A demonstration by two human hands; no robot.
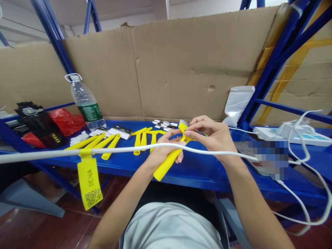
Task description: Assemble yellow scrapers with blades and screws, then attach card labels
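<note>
A yellow Y-shaped tool (168,165) with a thick round handle is held over the front of the blue shelf. My left hand (157,157) wraps round its neck, and the handle slants down toward me. At the forked head, the fingers of my right hand (219,136) are pinched together against one arm. A small clear piece shows at the tip of the other arm; I cannot make out what it is. More yellow tools (110,147) of the same colour lie on the shelf to the left. Behind my hands are small black-and-white cards (164,124).
A white cable (129,149) with a yellow tag (90,183) crosses in front of my view. At the left stand a clear water bottle (89,107) and a black bottle (41,126). A phone-like device (255,162) and a power strip (293,135) lie at the right.
</note>
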